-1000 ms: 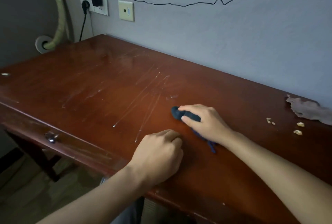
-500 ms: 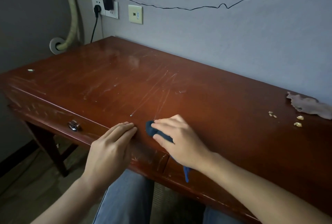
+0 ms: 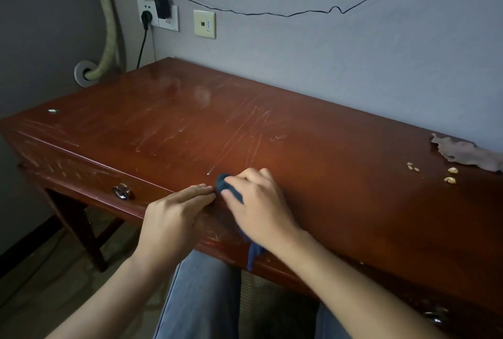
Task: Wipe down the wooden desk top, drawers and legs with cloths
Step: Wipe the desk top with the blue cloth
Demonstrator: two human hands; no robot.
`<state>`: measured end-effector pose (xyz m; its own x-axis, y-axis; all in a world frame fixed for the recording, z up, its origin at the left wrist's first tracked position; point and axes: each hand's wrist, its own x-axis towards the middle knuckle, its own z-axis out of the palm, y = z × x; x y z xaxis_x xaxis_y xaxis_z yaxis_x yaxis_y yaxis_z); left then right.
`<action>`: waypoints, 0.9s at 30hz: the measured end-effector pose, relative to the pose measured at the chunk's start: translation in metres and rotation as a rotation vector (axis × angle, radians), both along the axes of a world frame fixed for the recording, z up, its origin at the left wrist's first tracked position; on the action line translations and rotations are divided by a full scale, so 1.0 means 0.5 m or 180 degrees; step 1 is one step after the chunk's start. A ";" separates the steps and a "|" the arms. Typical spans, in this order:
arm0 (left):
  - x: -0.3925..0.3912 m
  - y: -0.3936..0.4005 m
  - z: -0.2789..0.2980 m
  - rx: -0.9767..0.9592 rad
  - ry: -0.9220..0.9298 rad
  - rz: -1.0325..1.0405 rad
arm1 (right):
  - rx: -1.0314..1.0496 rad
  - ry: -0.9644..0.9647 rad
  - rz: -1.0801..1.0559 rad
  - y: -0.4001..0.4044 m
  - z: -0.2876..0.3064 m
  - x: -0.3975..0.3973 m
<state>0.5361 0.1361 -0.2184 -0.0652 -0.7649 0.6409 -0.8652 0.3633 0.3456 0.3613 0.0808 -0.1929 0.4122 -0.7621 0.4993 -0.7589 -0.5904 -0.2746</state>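
The right hand (image 3: 258, 210) is pinching the dark blue cloth (image 3: 228, 189) at the tabletop's (image 3: 340, 189) 6 o'clock edge, its long axis running 11-to-5 with the tail hanging off, while the left hand (image 3: 174, 219) is resting flat, fingers together, beside it.

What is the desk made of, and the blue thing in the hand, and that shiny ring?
The desk looks like wood with a glossy red-brown varnish: it reflects light and shows pale scratches. The blue thing under the right hand looks like soft cloth, bunched and drooping. The ring looks like polished metal, silvery and glinting.
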 end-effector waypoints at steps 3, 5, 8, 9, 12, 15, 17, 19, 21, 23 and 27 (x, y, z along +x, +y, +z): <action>0.000 0.001 0.000 0.0041 0.0001 0.0025 | -0.0076 0.0133 -0.0904 -0.067 0.001 -0.082; -0.003 0.004 -0.002 0.0051 -0.0029 0.0035 | 0.0126 0.0198 -0.1500 -0.096 0.008 -0.132; -0.001 0.003 -0.003 0.0055 0.0007 0.0027 | 0.0145 0.0266 -0.1710 -0.087 0.011 -0.110; 0.001 0.001 -0.002 0.0081 0.0039 -0.0006 | 0.0098 0.0253 -0.1618 -0.072 0.010 -0.081; 0.011 0.001 -0.004 0.0057 0.0111 -0.0089 | -0.0144 0.0121 -0.0819 -0.012 -0.001 0.014; 0.024 -0.001 -0.002 0.0045 0.0360 -0.0095 | 0.0079 0.0042 -0.0024 0.014 -0.002 0.053; 0.029 -0.003 -0.002 0.0062 0.0367 -0.0071 | 0.0239 -0.0073 0.0128 0.000 0.004 0.036; 0.027 -0.001 -0.004 0.0071 0.0175 -0.0044 | 0.0144 -0.0081 -0.0261 -0.029 0.008 0.001; 0.023 0.000 -0.007 0.0074 0.0035 -0.0033 | 0.0167 0.0095 -0.0972 -0.069 0.021 -0.047; 0.022 -0.002 -0.007 0.0099 -0.0022 -0.0038 | 0.0278 0.0214 -0.1490 -0.097 0.030 -0.081; 0.024 -0.005 -0.004 0.0135 -0.0220 -0.0046 | 0.0071 0.0096 -0.1119 -0.082 0.021 -0.053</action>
<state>0.5480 0.1335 -0.2204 -0.1194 -0.7899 0.6015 -0.8824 0.3621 0.3004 0.3348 0.0399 -0.1824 0.1370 -0.8706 0.4726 -0.9227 -0.2857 -0.2588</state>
